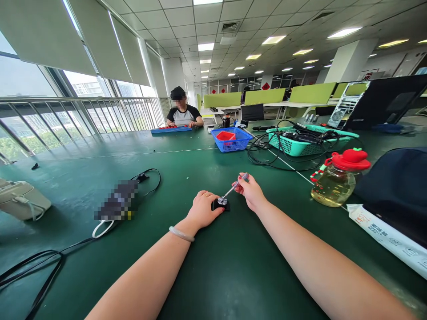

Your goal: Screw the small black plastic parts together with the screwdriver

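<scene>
A small black part [224,206] with a silver fitting on top lies on the green table [207,275] in the middle of the view. My left hand [203,209] rests on the table with its fingers curled against the part's left side, holding it down. My right hand [251,190] pinches the handle of a thin clear-handled screwdriver [233,187]. The tool slants down to the left and its tip meets the silver fitting.
Right: a bottle of yellowish liquid with a red lid [336,178], a dark bag [396,186], a white packet [387,235]. Behind: a blue basket [231,139], a teal basket of cables [300,141]. Left: a black cable [50,262], a beige bag [20,200]. A person [183,111] sits at the far end.
</scene>
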`<state>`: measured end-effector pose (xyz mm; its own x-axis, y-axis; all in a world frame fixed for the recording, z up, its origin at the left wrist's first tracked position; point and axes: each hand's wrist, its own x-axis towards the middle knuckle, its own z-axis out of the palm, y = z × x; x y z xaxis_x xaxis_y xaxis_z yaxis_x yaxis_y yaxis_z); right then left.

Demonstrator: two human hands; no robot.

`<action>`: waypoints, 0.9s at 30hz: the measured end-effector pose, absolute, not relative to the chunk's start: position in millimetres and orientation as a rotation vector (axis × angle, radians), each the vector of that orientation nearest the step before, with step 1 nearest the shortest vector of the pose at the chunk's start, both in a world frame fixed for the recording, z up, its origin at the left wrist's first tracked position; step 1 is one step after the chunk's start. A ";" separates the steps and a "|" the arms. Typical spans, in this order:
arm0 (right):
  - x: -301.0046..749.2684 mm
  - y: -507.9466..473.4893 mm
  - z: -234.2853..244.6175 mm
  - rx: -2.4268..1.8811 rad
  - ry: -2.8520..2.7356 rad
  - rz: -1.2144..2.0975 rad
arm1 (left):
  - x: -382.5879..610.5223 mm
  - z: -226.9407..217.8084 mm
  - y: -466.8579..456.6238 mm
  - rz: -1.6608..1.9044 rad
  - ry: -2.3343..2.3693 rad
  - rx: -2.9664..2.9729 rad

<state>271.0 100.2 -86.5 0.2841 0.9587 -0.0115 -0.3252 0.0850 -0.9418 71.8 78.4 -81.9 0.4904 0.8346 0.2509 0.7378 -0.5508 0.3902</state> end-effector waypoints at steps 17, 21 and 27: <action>267.7 93.7 -82.4 -1.024 -1.071 1.230 | 73.1 -81.2 77.6 0.584 1.392 2.511; 268.8 95.2 -81.1 -0.985 -1.043 1.011 | 74.2 -78.5 76.1 0.565 1.437 2.503; 264.3 93.0 -79.4 -0.951 -1.143 0.745 | 74.3 -77.0 75.2 0.542 1.489 2.466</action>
<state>264.3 93.0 -79.4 0.2652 0.8753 0.4045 -0.0174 0.4238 -0.9056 74.3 75.2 -77.0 0.4221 0.8840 0.2012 0.8066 -0.4675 0.3618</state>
